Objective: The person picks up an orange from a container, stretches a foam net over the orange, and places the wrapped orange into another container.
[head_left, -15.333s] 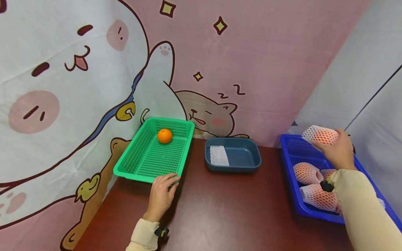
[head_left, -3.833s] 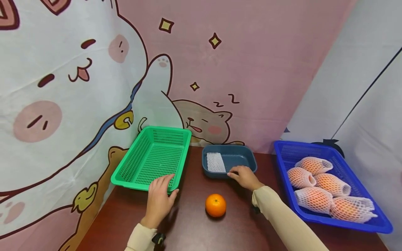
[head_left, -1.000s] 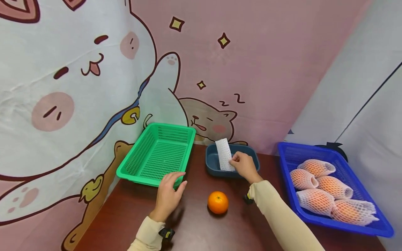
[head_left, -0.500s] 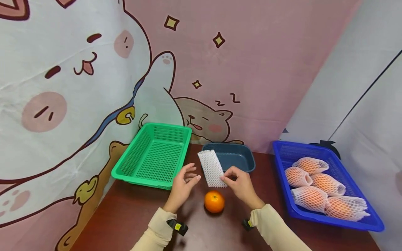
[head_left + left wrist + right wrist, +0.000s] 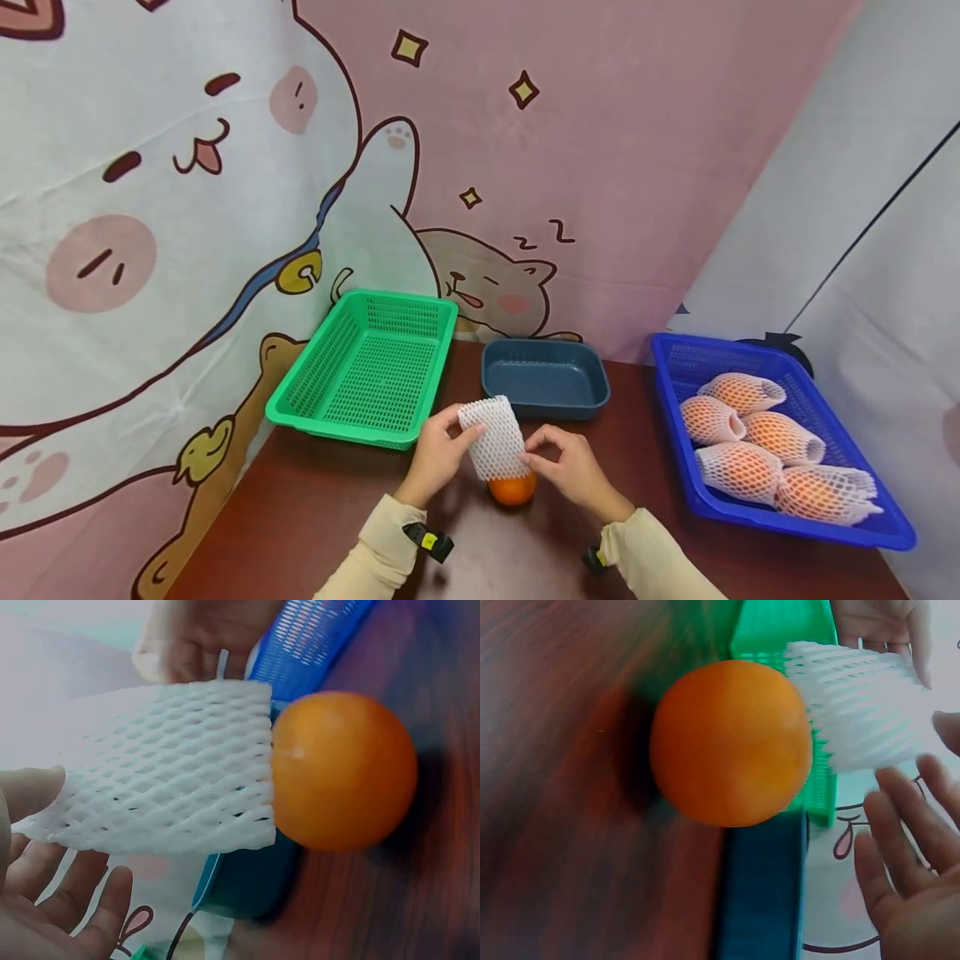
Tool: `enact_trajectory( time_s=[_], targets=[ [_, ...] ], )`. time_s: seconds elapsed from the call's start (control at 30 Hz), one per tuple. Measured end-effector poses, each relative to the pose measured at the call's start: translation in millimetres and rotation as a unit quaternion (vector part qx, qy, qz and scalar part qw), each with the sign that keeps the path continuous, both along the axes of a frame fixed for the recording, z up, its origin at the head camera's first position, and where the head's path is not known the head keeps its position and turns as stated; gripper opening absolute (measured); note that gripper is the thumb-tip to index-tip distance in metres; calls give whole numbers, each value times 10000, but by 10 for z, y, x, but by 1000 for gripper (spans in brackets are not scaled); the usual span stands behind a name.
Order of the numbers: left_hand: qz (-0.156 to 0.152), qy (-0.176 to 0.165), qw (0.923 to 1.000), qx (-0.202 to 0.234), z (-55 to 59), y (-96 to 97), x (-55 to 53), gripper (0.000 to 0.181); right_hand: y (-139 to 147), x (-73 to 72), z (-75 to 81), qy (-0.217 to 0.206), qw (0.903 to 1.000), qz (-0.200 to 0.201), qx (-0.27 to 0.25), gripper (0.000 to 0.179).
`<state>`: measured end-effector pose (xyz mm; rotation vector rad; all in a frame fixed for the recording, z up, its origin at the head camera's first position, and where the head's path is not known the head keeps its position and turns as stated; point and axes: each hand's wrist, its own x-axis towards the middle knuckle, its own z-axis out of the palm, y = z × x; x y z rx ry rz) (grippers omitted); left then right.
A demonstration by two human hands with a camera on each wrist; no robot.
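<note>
Both hands hold a white foam net sleeve (image 5: 495, 442) over an orange (image 5: 512, 490) on the table. My left hand (image 5: 437, 450) pinches the sleeve's upper left corner, its thumb lying on the mesh (image 5: 165, 772) in the left wrist view. At the opposite edge, my right hand (image 5: 572, 471) pinches the sleeve between thumb and index finger, the other fingers loosely bent. The sleeve's lower end overlaps the top of the orange in the head view. From the right wrist, the orange (image 5: 731, 742) shows round and bare, right beside the mesh end.
A green basket (image 5: 281, 412) with nothing in it stands at the left. Behind the orange is a dark blue-grey tray (image 5: 546, 379), bare inside. On the right, a blue basket (image 5: 795, 529) holds several net-wrapped fruits (image 5: 738, 475). A printed cloth wall (image 5: 637, 167) closes off the back.
The orange went from the green basket to the table. My right hand took the sleeve out of the tray and brought it over the orange; my left hand left the basket rim and grasped the sleeve.
</note>
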<state>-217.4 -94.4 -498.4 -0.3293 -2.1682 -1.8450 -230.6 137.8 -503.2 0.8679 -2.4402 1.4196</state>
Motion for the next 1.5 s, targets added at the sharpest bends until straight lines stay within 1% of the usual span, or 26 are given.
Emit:
enact_trajectory(
  time_s=[0.03, 0.1, 0.17, 0.2, 0.3, 0.37, 0.43, 0.5, 0.57, 0.67, 0.73, 0.9, 1.0, 1.07, 1.13, 1.2, 1.27, 1.3, 1.37, 1.43, 1.5],
  targets=[
    [55, 100, 9998, -159, -12, 3, -1, 21, 3, -8, 18, 14, 10000, -5, -95, 16],
    [164, 437, 9974, -552, -19, 10, 0, 20, -5, -26, 92, 90, 9993, -33, -349, 16],
    [269, 827, 9916, -962, -3, 22, 7, 21, -33, -33, 211, 216, 9977, -55, -633, 17],
    [333, 1041, 9872, -1165, 12, 29, 11, 21, -57, -27, 285, 276, 9967, -55, -758, 18],
    [555, 1661, 9692, -1730, 72, 61, 20, 22, -164, 79, 625, 524, 9948, 17, -878, 18],
    [715, 1976, 9570, -2001, 120, 86, 24, 21, -232, 154, 818, 729, 9932, 135, -893, 17],
    [818, 2223, 9467, -2185, 163, 110, 25, 20, -289, 227, 972, 860, 9922, 247, -863, 16],
    [897, 2419, 9376, -2332, 199, 133, 25, 20, -314, 244, 1006, 949, 9912, 315, -865, 15],
    [949, 2552, 9308, -2439, 216, 148, 25, 19, -333, 248, 1006, 1041, 9907, 276, -832, 15],
    [977, 2668, 9248, -2531, 212, 162, 24, 19, -350, 255, 986, 1024, 9918, 84, -760, 12],
    [964, 2668, 9250, -2529, 196, 168, 24, 18, -356, 259, 972, 998, 9927, -70, -680, 11],
    [899, 2555, 9311, -2445, 159, 183, 26, 19, -351, 234, 889, 954, 9935, -315, -533, 8],
    [856, 2521, 9353, -2330, 142, 195, 25, 25, -326, 159, 734, 937, 9935, -413, -497, 10],
    [797, 2507, 9394, -2197, 133, 204, 25, 28, -306, 108, 627, 897, 9939, -482, -425, 15],
    [689, 2467, 9453, -2022, 126, 214, 28, 29, -289, 58, 533, 834, 9944, -533, -366, 19],
    [548, 2416, 9510, -1849, 122, 224, 31, 25, -280, 34, 491, 818, 9946, -568, -276, 22],
    [412, 2445, 9540, -1687, 121, 233, 35, 23, -275, 15, 462, 859, 9945, -561, -219, 25],
    [347, 2471, 9545, -1637, 124, 237, 38, 23, -273, 7, 450, 895, 9942, -565, -193, 26],
    [265, 2573, 9521, -1631, 133, 245, 47, 23, -266, -8, 424, 1044, 9926, -605, -102, 29],
    [284, 2697, 9476, -1686, 148, 257, 57, 24, -262, -16, 405, 1257, 9899, -662, 6, 31],
    [368, 2705, 9454, -1777, 166, 273, 67, 21, -260, -17, 394, 1467, 9864, -732, 121, 31]
  ],
)
